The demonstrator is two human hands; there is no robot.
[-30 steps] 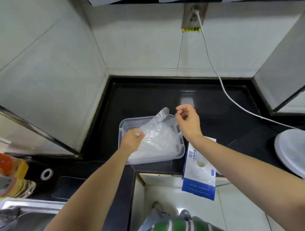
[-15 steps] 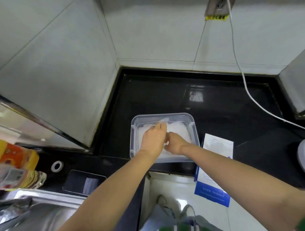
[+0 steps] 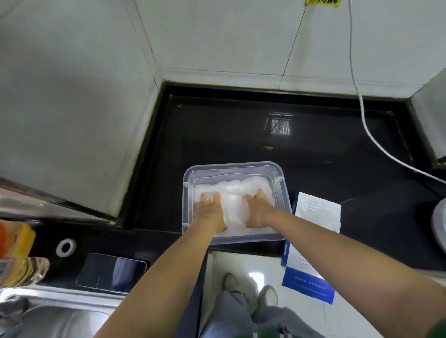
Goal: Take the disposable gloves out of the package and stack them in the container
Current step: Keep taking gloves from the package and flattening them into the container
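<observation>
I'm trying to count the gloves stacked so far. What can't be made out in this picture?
Head view:
Glove count: the gloves are a translucent pile in the container, partly under the left hand and right hand.
Package contents: the right forearm crosses it; print too small.
Yellow wall label: cut off by the top edge.
Packets at far left: blurred, cut off.

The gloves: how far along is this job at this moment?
Done: a pile of clear gloves lies in the container. In hand: the left hand and right hand press flat on it. Left: the package lies beside the container; whether gloves remain inside cannot be seen.
</observation>
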